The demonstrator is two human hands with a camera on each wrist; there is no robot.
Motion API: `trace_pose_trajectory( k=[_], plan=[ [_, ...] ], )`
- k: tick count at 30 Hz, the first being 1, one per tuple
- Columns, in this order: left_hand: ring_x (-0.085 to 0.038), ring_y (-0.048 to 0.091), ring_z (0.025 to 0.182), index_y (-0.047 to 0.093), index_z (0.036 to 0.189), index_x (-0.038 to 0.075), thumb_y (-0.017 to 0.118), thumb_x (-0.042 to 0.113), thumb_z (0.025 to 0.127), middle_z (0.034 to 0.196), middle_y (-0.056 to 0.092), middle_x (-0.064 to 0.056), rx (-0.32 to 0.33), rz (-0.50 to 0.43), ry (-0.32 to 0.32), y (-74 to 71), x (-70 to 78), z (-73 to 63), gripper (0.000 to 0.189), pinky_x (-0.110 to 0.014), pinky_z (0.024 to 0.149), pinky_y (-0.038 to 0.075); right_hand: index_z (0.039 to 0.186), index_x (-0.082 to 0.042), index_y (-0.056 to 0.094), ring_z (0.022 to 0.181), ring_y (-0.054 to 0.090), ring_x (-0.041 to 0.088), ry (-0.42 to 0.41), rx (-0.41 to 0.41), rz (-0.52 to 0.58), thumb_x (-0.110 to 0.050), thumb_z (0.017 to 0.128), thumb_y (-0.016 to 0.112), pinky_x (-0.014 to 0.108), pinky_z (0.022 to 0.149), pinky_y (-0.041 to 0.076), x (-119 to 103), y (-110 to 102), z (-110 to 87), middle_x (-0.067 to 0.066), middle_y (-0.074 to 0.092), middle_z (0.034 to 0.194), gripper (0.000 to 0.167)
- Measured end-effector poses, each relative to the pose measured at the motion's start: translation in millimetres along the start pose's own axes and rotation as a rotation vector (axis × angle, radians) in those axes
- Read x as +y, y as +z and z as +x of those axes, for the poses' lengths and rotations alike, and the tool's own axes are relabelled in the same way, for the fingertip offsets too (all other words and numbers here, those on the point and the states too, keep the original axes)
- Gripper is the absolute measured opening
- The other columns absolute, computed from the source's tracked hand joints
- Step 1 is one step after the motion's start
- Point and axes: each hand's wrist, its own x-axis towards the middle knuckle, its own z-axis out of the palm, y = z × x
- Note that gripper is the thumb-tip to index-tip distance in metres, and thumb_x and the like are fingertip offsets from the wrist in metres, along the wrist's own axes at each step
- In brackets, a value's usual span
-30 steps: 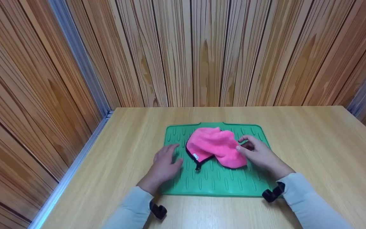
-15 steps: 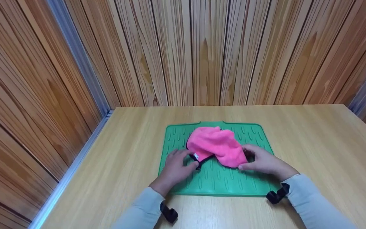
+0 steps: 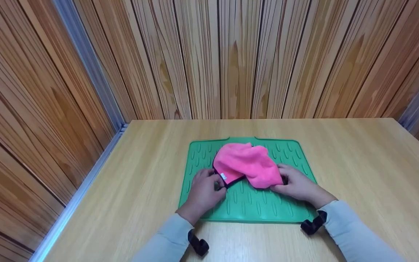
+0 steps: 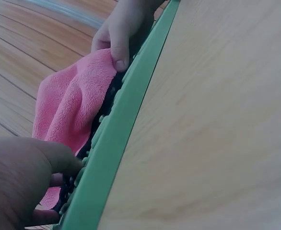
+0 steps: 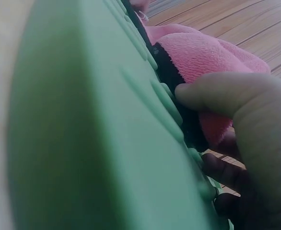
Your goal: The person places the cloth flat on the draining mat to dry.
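A crumpled pink fleece cloth with black edging and a small white tag lies on a green ribbed mat. At the cloth's lower left corner, beside the tag, my left hand pinches the dark edge between thumb and fingers. My right hand holds the right corner; in the right wrist view its thumb presses the black trim and the other fingers sit around the corner's outer side. The left wrist view shows the pink cloth bunched up between both hands. Fingertips of the left hand are partly hidden.
The mat rests on a light wooden table. Wood-panelled walls stand behind and to the left, with a metal strip along the table's left side. A black strap hangs at the left wrist, another at the right.
My left hand has moved right onto the cloth's corner and closed its fingers there. The right hand has slid down to the right corner and taken hold. The cloth has barely moved.
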Motion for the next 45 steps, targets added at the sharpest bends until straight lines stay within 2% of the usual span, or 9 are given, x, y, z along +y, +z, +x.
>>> trace_pose_trajectory(
  k=[3, 10, 15, 21, 24, 30, 35, 40, 45],
  plan=[
    [-0.044, 0.05, 0.154, 0.073, 0.084, 0.01, 0.078, 0.008, 0.097, 0.153, 0.065, -0.022, 0.002, -0.004, 0.001, -3.7, -0.7, 0.0, 0.014, -0.064, 0.129, 0.046, 0.118, -0.013, 0.083, 0.142, 0.063, 0.045, -0.003, 0.014, -0.006, -0.016, 0.099, 0.082, 0.062, 0.12, 0.051, 1, -2, -0.4, 0.019, 0.072, 0.147, 0.02],
    [-0.041, 0.05, 0.155, 0.072, 0.083, 0.011, 0.076, 0.006, 0.094, 0.156, 0.063, -0.019, -0.014, -0.026, -0.036, -23.6, -15.5, -2.0, 0.013, -0.058, 0.129, 0.05, 0.118, -0.018, 0.081, 0.117, 0.064, 0.018, -0.056, 0.09, -0.053, -0.008, 0.1, 0.078, 0.025, 0.103, 0.054, 9, -7, -6.1, 0.005, 0.075, 0.127, 0.02],
    [-0.041, 0.044, 0.16, 0.071, 0.082, 0.013, 0.077, 0.008, 0.094, 0.16, 0.061, -0.016, -0.063, -0.02, -0.032, -38.2, -29.1, -5.4, 0.014, -0.061, 0.131, 0.047, 0.12, -0.018, 0.081, 0.123, 0.065, 0.018, -0.061, 0.129, -0.102, -0.008, 0.1, 0.079, 0.03, 0.112, 0.054, 15, -10, -13.2, 0.004, 0.076, 0.13, 0.022],
    [-0.042, 0.045, 0.158, 0.068, 0.079, 0.013, 0.077, 0.009, 0.093, 0.156, 0.064, -0.017, -0.106, -0.007, 0.034, -44.0, -36.3, -6.3, 0.017, -0.064, 0.128, 0.049, 0.107, -0.018, 0.078, 0.11, 0.058, 0.008, -0.078, 0.14, -0.104, -0.008, 0.099, 0.08, 0.028, 0.1, 0.053, 17, -10, -15.0, -0.002, 0.075, 0.116, 0.013],
    [-0.042, 0.047, 0.155, 0.066, 0.082, 0.013, 0.076, 0.01, 0.093, 0.153, 0.065, -0.017, -0.119, -0.009, 0.044, -43.7, -36.7, -6.3, 0.015, -0.063, 0.126, 0.051, 0.109, -0.02, 0.078, 0.113, 0.056, 0.006, -0.069, 0.129, -0.101, -0.014, 0.099, 0.083, 0.031, 0.103, 0.052, 16, -11, -16.4, -0.001, 0.077, 0.121, 0.013],
    [-0.04, 0.048, 0.151, 0.07, 0.111, 0.015, 0.082, 0.026, 0.096, 0.143, 0.068, -0.013, -0.122, -0.007, 0.052, -38.0, -35.5, -5.6, 0.022, -0.062, 0.12, 0.054, 0.132, -0.019, 0.077, 0.124, 0.052, 0.005, -0.081, 0.079, -0.098, -0.022, 0.093, 0.09, 0.038, 0.111, 0.051, 13, -13, -19.2, 0.005, 0.077, 0.137, 0.042],
    [-0.042, 0.049, 0.152, 0.074, 0.136, 0.016, 0.084, 0.032, 0.1, 0.154, 0.065, -0.017, -0.123, 0.033, 0.061, -29.5, -30.3, -3.8, 0.04, -0.064, 0.122, 0.054, 0.139, -0.018, 0.075, 0.124, 0.05, 0.004, -0.093, 0.078, -0.091, -0.015, 0.091, 0.087, 0.036, 0.112, 0.049, 10, -12, -20.8, 0.005, 0.076, 0.138, 0.05],
    [-0.044, 0.048, 0.151, 0.077, 0.134, 0.014, 0.084, 0.028, 0.101, 0.155, 0.063, -0.022, -0.106, 0.051, 0.078, -24.7, -25.5, -2.8, 0.036, -0.064, 0.122, 0.053, 0.142, -0.016, 0.074, 0.125, 0.052, 0.014, -0.072, 0.049, -0.113, -0.009, 0.088, 0.081, 0.043, 0.113, 0.049, 8, -11, -20.0, 0.007, 0.074, 0.141, 0.054],
    [-0.041, 0.051, 0.147, 0.08, 0.135, 0.012, 0.085, 0.026, 0.102, 0.152, 0.064, -0.022, -0.1, 0.076, 0.077, -24.1, -23.1, -4.3, 0.037, -0.058, 0.118, 0.057, 0.147, -0.004, 0.07, 0.143, 0.052, 0.05, -0.043, -0.008, -0.148, -0.011, 0.085, 0.077, 0.075, 0.122, 0.043, 4, -11, -17.7, 0.025, 0.065, 0.153, 0.063]
  ],
)
